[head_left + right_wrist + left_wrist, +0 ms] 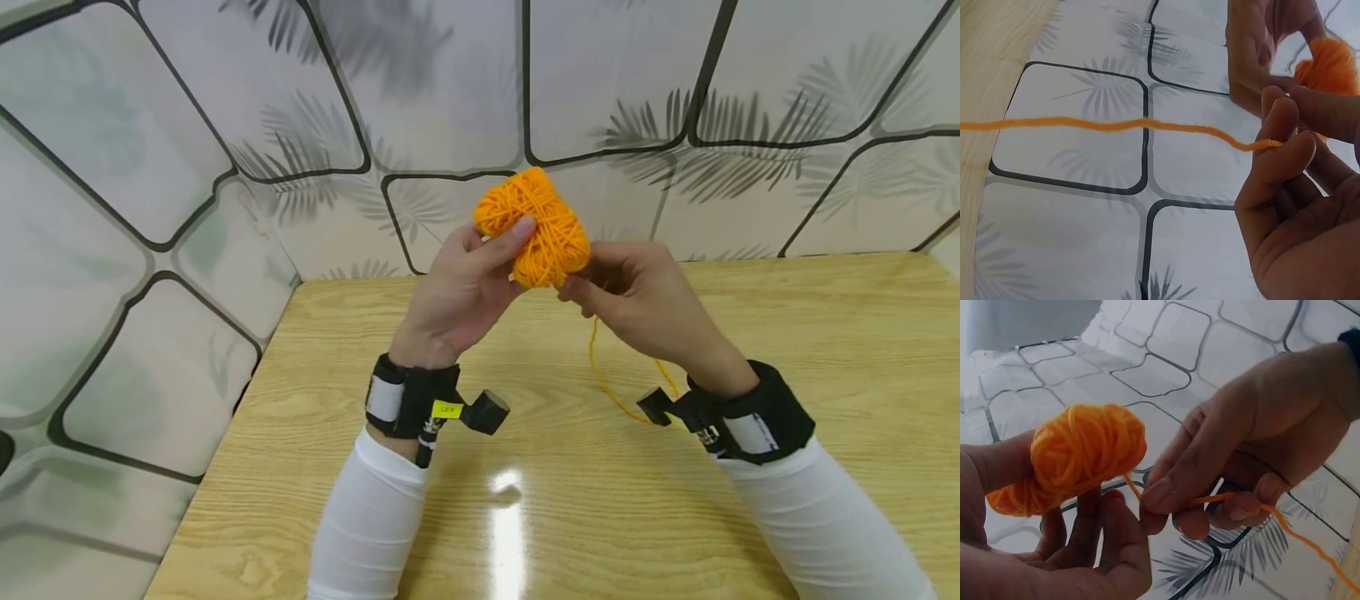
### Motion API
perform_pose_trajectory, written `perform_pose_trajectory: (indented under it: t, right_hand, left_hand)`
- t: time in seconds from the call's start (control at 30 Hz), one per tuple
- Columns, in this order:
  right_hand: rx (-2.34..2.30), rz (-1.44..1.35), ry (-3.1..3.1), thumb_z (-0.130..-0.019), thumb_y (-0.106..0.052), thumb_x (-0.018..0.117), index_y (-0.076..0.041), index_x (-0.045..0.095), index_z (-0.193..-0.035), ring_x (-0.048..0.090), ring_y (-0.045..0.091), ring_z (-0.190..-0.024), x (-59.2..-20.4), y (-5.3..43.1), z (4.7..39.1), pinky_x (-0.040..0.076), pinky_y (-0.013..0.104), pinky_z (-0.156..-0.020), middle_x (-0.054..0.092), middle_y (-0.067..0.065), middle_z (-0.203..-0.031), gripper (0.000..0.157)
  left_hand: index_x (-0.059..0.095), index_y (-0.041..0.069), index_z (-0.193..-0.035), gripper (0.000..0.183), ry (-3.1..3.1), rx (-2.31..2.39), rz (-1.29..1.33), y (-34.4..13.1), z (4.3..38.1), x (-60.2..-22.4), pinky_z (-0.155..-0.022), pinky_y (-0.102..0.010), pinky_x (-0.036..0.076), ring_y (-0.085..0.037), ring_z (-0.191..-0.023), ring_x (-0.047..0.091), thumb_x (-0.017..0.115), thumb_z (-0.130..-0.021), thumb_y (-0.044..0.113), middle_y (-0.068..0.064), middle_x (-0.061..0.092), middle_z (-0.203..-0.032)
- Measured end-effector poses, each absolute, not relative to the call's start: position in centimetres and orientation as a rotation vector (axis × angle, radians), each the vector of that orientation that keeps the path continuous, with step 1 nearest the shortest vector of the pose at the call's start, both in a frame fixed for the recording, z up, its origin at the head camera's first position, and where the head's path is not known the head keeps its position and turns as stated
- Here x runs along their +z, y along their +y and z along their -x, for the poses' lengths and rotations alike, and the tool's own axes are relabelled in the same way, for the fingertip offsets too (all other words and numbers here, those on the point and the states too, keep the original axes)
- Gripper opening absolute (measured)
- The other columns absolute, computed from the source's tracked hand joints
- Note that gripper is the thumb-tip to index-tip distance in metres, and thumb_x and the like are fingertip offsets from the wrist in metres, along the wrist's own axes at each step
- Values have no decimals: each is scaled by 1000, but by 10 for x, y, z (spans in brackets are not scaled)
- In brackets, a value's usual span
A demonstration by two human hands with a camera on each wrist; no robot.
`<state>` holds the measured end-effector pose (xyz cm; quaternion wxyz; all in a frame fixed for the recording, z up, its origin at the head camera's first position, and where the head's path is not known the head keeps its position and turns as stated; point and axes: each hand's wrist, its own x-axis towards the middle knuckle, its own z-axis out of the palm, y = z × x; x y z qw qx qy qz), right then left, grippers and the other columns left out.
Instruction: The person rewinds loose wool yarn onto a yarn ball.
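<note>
An orange ball of yarn is held up above the far part of the table by my left hand, the thumb pressed across its front. Beside its lower right side, my right hand pinches the yarn strand between thumb and fingertips. In the left wrist view a short length of strand runs from the ball to those fingertips. It passes on through the curled fingers and trails away. The right wrist view shows the loose strand stretching left from my right hand.
Below the hands lies a wooden table with a bright light reflection. A patterned wall covering with dark outlines and leaf prints rises behind it and along the left. The strand's tail hangs in a loop near the right wrist strap.
</note>
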<state>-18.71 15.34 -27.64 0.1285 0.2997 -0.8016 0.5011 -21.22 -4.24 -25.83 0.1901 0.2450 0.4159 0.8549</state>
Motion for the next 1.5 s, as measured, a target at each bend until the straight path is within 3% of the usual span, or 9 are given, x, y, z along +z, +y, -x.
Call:
perform_pose_trajectory:
  t: [0.17,0.33,0.47,0.67,0.97,1.27,1.5]
  right_hand:
    - [1313,-841,-2382,-88,-28,61,-18,67,-85,48,10,-51,-275,148,184,40,27,-43,59,-6,-70,12]
    - [1269,-815,-2421,-89,-32,60,-20,67,-88,48,9,-52,-275,148,182,40,27,-44,60,-9,-74,14]
    - [1252,-809,-2437,-89,-33,59,-20,67,-87,47,9,-50,-275,148,183,40,27,-43,59,-8,-72,15]
    - [1242,-839,-2457,-89,-32,59,-20,65,-82,45,10,-50,-273,149,183,39,27,-44,57,-6,-69,15]
    - [1092,-937,-2527,-90,-31,58,-24,65,-90,44,9,-52,-260,161,174,37,26,-46,55,-9,-69,10]
    - [1155,-892,-2451,-88,-21,61,-23,66,-87,48,10,-57,-252,175,173,38,25,-48,57,-9,-71,5]
    - [1136,-810,-2413,-89,-22,60,-21,65,-89,49,9,-58,-247,184,172,39,24,-48,59,-7,-73,6]
  left_hand:
    - [41,7,-126,45,1446,2628,-586,-31,209,-258,-89,-43,44,-27,-107,55,61,-86,9,-18,53,-120]
    - [31,13,-133,55,1665,2727,-720,-25,208,-261,-84,-44,47,-31,-105,57,58,-87,2,-21,51,-118]
    - [31,8,-134,49,1840,2611,-838,-24,204,-259,-83,-41,48,-30,-104,55,52,-90,0,-19,46,-120]
    - [30,3,-136,59,2154,2322,-932,-21,192,-252,-83,-35,47,-26,-103,50,60,-84,1,-14,41,-124]
    - [25,18,-140,64,2209,2168,-926,-28,211,-269,-74,-36,50,-24,-95,55,58,-87,6,-11,58,-115]
    - [25,10,-140,54,2163,1983,-1025,-28,210,-266,-79,-34,50,-22,-108,53,48,-92,2,-16,52,-124]
    - [25,13,-144,55,2007,1839,-1070,-32,199,-253,-75,-39,51,-28,-98,57,43,-94,0,-19,48,-119]
